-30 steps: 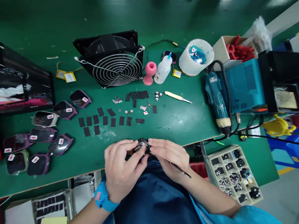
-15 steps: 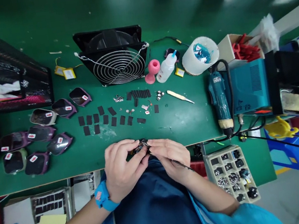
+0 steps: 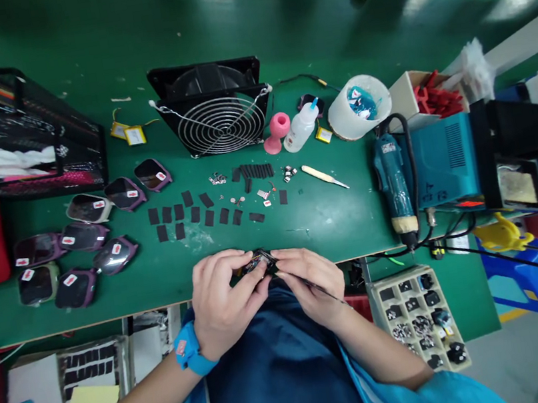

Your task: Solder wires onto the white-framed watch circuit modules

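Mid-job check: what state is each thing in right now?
Left hand: closed on the small dark assembly
Right hand: closed around the thin dark tool
Watch bodies: screens dark
White tub: open
Light-handled tool: lying flat
Fan: standing; whether running, unclear
Squeeze bottle: blue tip fitted
Parts tray: uncovered

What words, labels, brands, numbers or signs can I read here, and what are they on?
No word, brand or number reads clearly.
Red arrow signs: white stickers on the watch-like cases.
Too blurred: marks on the teal box and power screwdriver.
Too small: marks on the white bottle, yellow-edged packs and blue wristband.
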Demonstrator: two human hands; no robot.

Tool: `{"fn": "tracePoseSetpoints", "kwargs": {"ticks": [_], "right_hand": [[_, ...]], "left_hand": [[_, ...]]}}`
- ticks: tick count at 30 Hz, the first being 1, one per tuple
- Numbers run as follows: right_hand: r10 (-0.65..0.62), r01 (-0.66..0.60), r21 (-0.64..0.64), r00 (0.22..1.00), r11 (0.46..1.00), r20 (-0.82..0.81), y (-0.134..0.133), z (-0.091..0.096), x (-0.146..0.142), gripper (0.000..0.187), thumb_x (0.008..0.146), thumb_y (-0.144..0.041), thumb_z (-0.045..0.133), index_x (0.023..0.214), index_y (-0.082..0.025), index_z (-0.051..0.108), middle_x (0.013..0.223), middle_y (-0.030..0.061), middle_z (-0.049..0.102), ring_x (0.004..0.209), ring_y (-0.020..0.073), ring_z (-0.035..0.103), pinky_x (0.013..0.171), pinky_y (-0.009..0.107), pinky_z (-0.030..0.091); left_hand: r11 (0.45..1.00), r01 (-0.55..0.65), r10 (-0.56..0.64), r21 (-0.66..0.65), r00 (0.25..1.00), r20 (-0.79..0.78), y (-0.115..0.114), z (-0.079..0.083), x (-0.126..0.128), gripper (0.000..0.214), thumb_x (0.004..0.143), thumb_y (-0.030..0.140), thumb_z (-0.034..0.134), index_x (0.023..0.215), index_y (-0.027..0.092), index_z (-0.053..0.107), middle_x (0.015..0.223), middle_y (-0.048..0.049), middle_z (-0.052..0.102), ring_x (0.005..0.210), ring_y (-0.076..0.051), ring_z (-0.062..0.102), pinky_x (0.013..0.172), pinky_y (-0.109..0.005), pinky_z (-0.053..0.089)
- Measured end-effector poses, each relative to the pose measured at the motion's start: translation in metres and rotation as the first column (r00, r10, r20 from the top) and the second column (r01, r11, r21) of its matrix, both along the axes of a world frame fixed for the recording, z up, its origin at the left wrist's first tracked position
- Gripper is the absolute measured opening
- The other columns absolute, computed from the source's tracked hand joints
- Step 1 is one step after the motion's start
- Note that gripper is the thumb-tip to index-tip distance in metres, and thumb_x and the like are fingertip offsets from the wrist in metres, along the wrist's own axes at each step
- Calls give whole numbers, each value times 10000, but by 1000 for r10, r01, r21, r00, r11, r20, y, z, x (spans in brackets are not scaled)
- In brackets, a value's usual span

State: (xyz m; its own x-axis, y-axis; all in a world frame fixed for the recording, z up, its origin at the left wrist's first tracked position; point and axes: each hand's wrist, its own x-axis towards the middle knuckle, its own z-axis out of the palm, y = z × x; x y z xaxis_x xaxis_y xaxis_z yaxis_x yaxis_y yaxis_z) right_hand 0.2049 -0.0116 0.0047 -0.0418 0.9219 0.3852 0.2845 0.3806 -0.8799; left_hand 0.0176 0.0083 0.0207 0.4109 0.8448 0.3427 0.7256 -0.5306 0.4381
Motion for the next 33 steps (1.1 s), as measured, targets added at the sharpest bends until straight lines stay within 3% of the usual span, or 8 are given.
{"fn": "tracePoseSetpoints", "kwargs": {"ticks": [20,28,33], "right_hand": [[61,-61,-28,998,998,-5,1,0,1,306,966,-55,655,1215,-209,743,1100,88,825,1086,234,791,928,375,683],[9,-10,57,1000,998,13,-2,-7,-5,358,945,-12,663,1246,-194,726,1112,106,821,1101,236,786,914,371,692],[24,-24,45,1000,999,12,-5,-11,-4,382,928,7,674,1263,-171,719,1155,125,808,1133,243,774,948,387,683]], "left_hand": [[1000,0,0,8,1000,5,2,1,1,47,906,194,731,941,224,735,980,-55,728,983,-235,716,850,-391,499],[1000,3,-3,-8,1000,7,0,-1,0,60,905,178,733,945,223,732,991,-58,726,1003,-247,716,851,-405,498],[1000,9,-9,-2,1000,5,0,-2,0,100,885,158,756,958,216,720,1000,-63,719,1007,-252,709,862,-408,490]]}}
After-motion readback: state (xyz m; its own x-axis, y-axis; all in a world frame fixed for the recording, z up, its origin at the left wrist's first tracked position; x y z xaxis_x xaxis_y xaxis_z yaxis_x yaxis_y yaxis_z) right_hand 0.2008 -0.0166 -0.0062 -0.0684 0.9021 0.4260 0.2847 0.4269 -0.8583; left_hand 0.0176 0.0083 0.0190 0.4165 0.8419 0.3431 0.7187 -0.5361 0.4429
